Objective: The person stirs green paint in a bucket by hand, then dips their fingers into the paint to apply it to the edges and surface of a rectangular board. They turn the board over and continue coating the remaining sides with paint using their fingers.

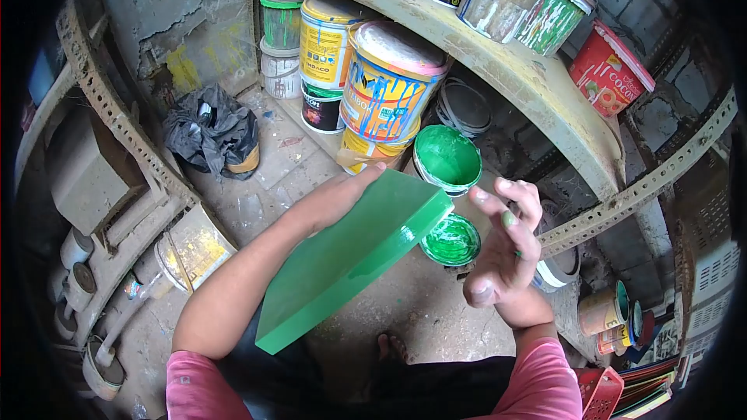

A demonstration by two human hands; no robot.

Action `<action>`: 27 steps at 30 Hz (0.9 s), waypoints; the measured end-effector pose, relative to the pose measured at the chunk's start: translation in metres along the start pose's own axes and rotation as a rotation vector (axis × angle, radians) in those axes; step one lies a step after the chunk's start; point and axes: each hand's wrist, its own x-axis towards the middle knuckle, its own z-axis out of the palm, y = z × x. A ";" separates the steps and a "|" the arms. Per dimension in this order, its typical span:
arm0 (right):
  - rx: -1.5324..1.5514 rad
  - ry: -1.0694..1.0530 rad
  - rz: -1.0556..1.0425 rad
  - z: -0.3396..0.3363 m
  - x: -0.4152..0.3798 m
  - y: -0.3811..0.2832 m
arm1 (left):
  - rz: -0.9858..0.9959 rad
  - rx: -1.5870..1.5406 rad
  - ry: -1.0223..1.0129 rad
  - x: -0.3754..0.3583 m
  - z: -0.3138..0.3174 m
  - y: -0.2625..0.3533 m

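A: Head view, entry one. What is recorded for the left hand (334, 198)?

B: A flat green-painted board (354, 253) is held up in front of the body. The left hand is placed under its far edge, and only the thumb and part of the palm are seen above it. The other fingers are hidden behind the board, so their spread cannot be told; the board is judged to be supported by that hand. The board is tilted, its near corner low over the lap and its far corner raised towards the paint cans.

A: And the right hand (506, 245)?

B: It is held just beside the board's right edge, apart from it. The fingers are spread and loosely curled around nothing. Green paint is noted on a fingertip (509, 218).

A: What is logged around the hands?

B: An open green paint bucket (447, 159) is seen on the floor past the board, with a green-smeared lid (451, 240) lying below it, partly covered by the board's corner. A yellow and blue paint can (389, 82) is stacked behind, under a concrete shelf (537, 89) that is loaded with more cans. A black plastic bag (212, 132) is lying on the floor to the left. Pink sleeves (198, 389) are visible at the bottom edge.
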 end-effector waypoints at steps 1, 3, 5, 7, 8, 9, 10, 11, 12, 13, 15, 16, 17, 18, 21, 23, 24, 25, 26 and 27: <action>0.003 0.007 0.001 0.002 0.001 -0.002 | -0.003 0.005 0.004 -0.001 0.000 0.001; 0.012 -0.056 -0.028 0.004 0.006 -0.008 | -0.012 -0.010 0.007 -0.005 0.003 0.005; -0.001 -0.080 -0.071 0.004 0.005 -0.012 | -0.016 -0.022 0.002 -0.009 0.005 0.011; -0.139 -0.235 -0.138 0.002 0.003 -0.016 | -0.021 -0.033 0.000 -0.013 0.007 0.017; -0.155 -0.252 -0.118 0.001 0.003 -0.016 | -0.035 -0.030 0.023 -0.016 0.008 0.019; -0.153 -0.243 -0.118 0.001 0.004 -0.015 | -0.049 -0.028 0.046 -0.018 0.009 0.021; -0.177 -0.226 -0.112 0.000 0.004 -0.014 | -0.051 -0.022 0.050 -0.018 0.009 0.020; -0.203 -0.209 -0.106 0.000 0.005 -0.012 | -0.038 -0.006 0.065 -0.018 0.008 0.020; -0.209 -0.153 -0.112 0.001 0.005 -0.009 | -0.024 0.010 0.080 -0.018 0.008 0.020; -0.208 -0.146 -0.111 0.000 0.004 -0.006 | -0.025 0.017 0.083 -0.020 0.008 0.021; -0.188 -0.012 -0.010 -0.003 0.002 0.000 | -0.013 0.047 0.114 -0.023 0.009 0.025; -0.176 0.044 -0.009 -0.003 0.003 0.003 | -0.016 0.053 0.118 -0.023 0.008 0.025; -0.149 0.053 0.007 -0.006 0.004 0.004 | 0.004 0.042 0.097 -0.023 0.007 0.025; -0.120 0.065 0.004 -0.008 0.006 0.005 | 0.024 0.029 0.077 -0.023 0.006 0.024; 0.024 0.088 0.012 -0.008 0.009 0.010 | -0.008 0.024 0.114 -0.025 0.007 0.028; 0.133 0.155 0.009 -0.002 0.012 0.011 | -0.001 0.037 0.113 -0.027 0.005 0.033; 0.149 0.160 0.076 -0.001 0.008 0.013 | 0.014 0.041 0.105 -0.028 0.004 0.035; 0.167 0.163 0.145 0.001 0.005 0.013 | 0.002 0.047 0.118 -0.029 0.004 0.035; 0.200 0.185 0.163 0.004 0.008 0.012 | 0.041 0.033 0.133 -0.029 0.004 0.034; 0.215 0.195 0.167 0.006 0.006 0.016 | 0.081 0.020 0.150 -0.029 0.003 0.034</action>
